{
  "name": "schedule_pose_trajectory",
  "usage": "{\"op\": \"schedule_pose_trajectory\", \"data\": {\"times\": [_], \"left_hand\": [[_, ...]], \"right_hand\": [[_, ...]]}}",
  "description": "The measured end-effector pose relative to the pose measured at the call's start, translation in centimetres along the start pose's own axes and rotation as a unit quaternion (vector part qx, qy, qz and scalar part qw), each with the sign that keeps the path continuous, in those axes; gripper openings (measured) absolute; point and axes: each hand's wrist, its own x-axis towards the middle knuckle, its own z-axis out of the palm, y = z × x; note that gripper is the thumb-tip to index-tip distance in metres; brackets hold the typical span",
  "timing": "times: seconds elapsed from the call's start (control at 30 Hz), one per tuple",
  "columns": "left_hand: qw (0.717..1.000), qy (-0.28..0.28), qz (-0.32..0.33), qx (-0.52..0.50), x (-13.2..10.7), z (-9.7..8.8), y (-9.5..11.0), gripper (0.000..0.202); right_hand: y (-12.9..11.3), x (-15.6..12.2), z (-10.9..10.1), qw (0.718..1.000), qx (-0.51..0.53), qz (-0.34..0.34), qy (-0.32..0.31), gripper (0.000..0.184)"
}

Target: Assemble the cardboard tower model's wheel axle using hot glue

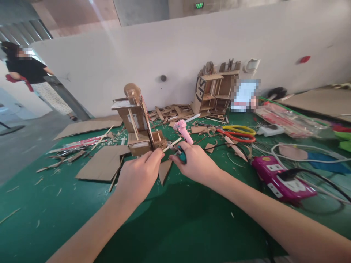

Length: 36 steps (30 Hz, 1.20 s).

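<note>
Hands meet low over the green-covered table (175,219), just in front of a small brown cardboard model tower (137,128).

Left hand (138,175): thumb and forefinger pinched shut on the near end of a thin pale wooden stick (173,143), other fingers curled. The stick is tilted, running up and to the right, with its far end near a pink hot-glue gun (183,130) lying behind.

Right hand (196,162): fingers wrapped closed round teal-handled metal cutters (181,155). The metal tips sit at the stick, about mid-length; cannot tell whether they bite it.

A flat brown cardboard offcut (164,171) lies beneath the hands. To the right are yellow-and-red scissors (238,134) and a purple power strip (279,179) with a black plug in it. A second cardboard model (215,93) stands against the white wall. Another person (30,73) stands far left, well apart.
</note>
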Motion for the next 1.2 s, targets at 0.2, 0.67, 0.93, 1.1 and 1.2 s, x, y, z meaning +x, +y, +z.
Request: {"op": "schedule_pose_trajectory", "data": {"times": [0.2, 0.67, 0.93, 1.1, 1.2], "left_hand": [[0.994, -0.095, -0.050, -0.001, 1.8, -0.6, -0.4, 0.021], [0.969, -0.219, -0.086, 0.076, 2.7, 0.9, -2.0, 0.022], [0.969, -0.222, -0.077, 0.082, 2.9, 1.5, -2.4, 0.026], [0.963, -0.245, -0.058, 0.097, 4.4, 0.2, -1.7, 0.023], [0.949, -0.297, -0.066, 0.084, 5.9, -1.3, -1.1, 0.022]], "right_hand": [[-0.5, 1.3, -0.7, 0.996, 0.059, 0.055, -0.042, 0.019], [-1.2, 4.4, -0.6, 0.937, 0.145, 0.186, -0.257, 0.032], [-1.3, 4.7, -0.3, 0.898, 0.242, 0.245, -0.272, 0.035], [-0.2, 5.1, 0.5, 0.890, 0.254, 0.245, -0.290, 0.042], [0.5, 5.2, 0.7, 0.868, 0.299, 0.260, -0.299, 0.041]]}}
